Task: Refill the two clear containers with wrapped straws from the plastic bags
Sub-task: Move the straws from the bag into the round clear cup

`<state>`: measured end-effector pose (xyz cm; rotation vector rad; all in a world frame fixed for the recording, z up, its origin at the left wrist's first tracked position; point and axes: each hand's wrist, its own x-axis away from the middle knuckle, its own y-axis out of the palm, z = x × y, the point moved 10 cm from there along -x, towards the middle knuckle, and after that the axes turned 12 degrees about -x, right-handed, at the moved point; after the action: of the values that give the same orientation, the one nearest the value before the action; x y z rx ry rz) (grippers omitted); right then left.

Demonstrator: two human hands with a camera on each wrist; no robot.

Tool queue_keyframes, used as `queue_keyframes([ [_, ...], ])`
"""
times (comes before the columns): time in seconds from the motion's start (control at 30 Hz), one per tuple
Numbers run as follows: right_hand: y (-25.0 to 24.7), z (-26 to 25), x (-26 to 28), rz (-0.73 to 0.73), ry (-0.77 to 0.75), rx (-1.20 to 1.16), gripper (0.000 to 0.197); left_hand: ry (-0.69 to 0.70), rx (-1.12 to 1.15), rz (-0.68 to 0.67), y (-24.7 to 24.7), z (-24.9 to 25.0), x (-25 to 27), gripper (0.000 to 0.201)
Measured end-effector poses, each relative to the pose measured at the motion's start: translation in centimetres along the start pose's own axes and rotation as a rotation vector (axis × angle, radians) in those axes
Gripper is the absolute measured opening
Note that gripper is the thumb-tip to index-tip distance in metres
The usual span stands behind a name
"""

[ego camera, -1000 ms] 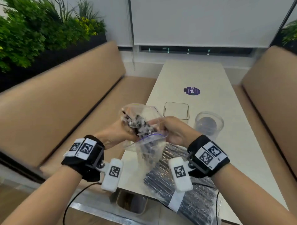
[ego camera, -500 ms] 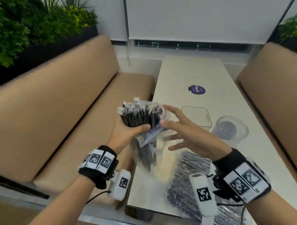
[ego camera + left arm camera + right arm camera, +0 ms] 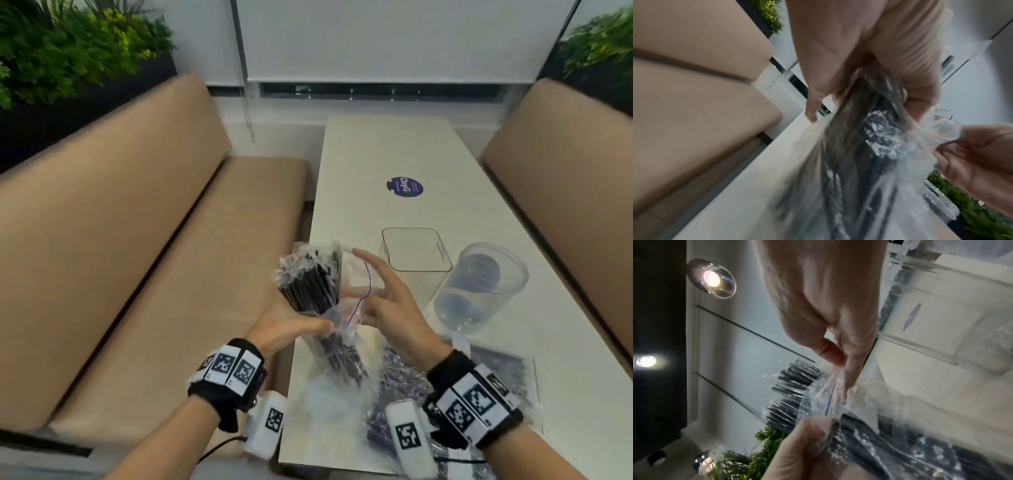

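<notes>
Over the bench (image 3: 383, 147) edge, left hand (image 3: 291, 325) grips the straws (image 3: 310, 281) mid-bundle, while right hand (image 3: 387, 301) pinches the bag (image 3: 346, 329) rim, other fingers spread. Light, slippery stuff, so I'd squeeze the middle.

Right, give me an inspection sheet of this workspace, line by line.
Surface: long white table with a round purple sticker.
Job's things: clear square container and clear round container, no straws inside; zip-top plastic bag of black wrapped straws; second bag of straws flat on the table.
Clutter: nothing seen.
Hands: left hand grips the straws through the bag; right hand pinches the bag's mouth.
Cables: black cable at the left wrist.
Surroundings: tan benches, green plants.
</notes>
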<state>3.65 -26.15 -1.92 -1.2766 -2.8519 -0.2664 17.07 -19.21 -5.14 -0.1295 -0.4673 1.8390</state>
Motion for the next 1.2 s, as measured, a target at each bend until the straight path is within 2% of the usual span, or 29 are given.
queue_keyframes([
  [0.07,-0.1,-0.9,-0.1,-0.027,-0.054,0.004,0.090,0.004,0.049,0.125,-1.1,0.6,-0.3,0.046],
  [0.13,-0.5,-2.0,-0.1,-0.056,-0.087,0.041,0.086,0.039,0.082,0.167,-1.6,1.9,-0.4,0.048],
  [0.27,-2.1,-4.4,0.1,-0.098,-0.169,0.481,0.072,0.099,0.141,0.232,-2.2,4.3,-0.3,0.051],
  [0.3,-2.2,-4.8,0.2,-0.136,-0.157,0.512,0.065,0.109,0.141,0.229,-1.8,5.0,-0.2,0.049],
  [0.4,-2.4,-6.3,0.7,-0.205,-0.124,0.386,0.043,0.153,0.085,0.166,0.6,7.2,0.1,0.048],
  [0.47,-3.4,-8.0,1.0,-0.134,-0.232,0.435,0.038,0.160,0.115,0.134,2.1,8.0,-0.1,0.057],
  [0.57,-5.6,-10.0,1.7,-0.035,-0.375,0.486,0.037,0.170,0.135,0.118,4.1,8.8,-0.4,0.069],
  [0.67,-8.5,-11.4,2.3,-0.013,-0.391,0.364,0.031,0.157,0.093,0.103,5.9,9.2,-0.4,0.071],
  [0.77,-12.7,-14.0,2.5,0.081,-0.417,0.233,0.035,0.126,0.047,0.068,8.5,9.6,-0.4,0.075],
  [0.83,-14.6,-15.9,2.6,0.103,-0.436,0.160,0.027,0.111,0.049,0.065,10.1,10.1,-0.4,0.075],
  [0.97,-16.5,-17.6,2.3,0.037,-0.431,-0.025,0.022,0.099,0.105,0.075,13.1,11.7,-0.8,0.072],
  [1.1,-17.1,-18.1,1.8,-0.048,-0.392,-0.032,0.015,0.047,0.134,0.042,15.9,11.9,-1.9,0.067],
  [1.2,-18.9,-21.7,1.6,-0.040,-0.447,-0.077,0.014,0.030,0.122,0.066,16.6,11.8,-2.1,0.063],
])
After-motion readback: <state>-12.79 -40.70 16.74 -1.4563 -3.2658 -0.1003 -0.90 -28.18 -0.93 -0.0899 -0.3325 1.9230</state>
